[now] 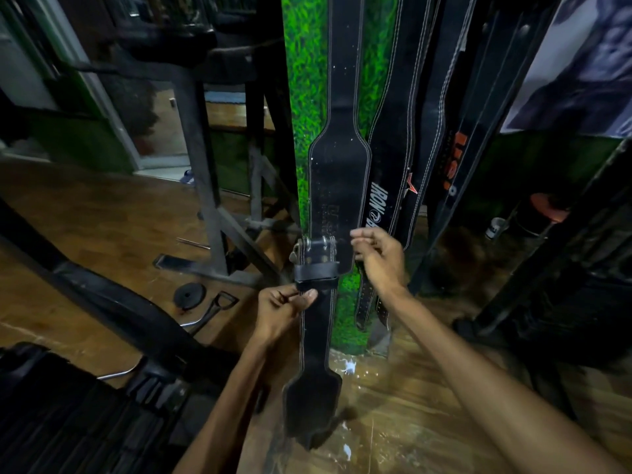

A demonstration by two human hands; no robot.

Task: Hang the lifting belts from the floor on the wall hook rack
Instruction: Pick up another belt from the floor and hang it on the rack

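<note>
Black leather lifting belt [337, 186], white-stitched: hangs upright against the green grass-print wall panel [301, 97], its steel buckle [316, 249] low down and its tail reaching toward the wooden floor [410, 405]. Left hand [284, 311]: grip pinches the belt just below the buckle. Right hand [378, 258]: beside the buckle, fingers loosely curled, holding nothing. Further hung belts [410, 148]: right of the belt, one lettered "IRON".

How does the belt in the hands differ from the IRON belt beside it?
The held belt hangs straight with plain black leather facing us; the IRON belt hangs slanted and bears white lettering. The left hand pinches the held belt below its buckle; no hand holds the IRON belt. Both are black with pale stitching.
</note>
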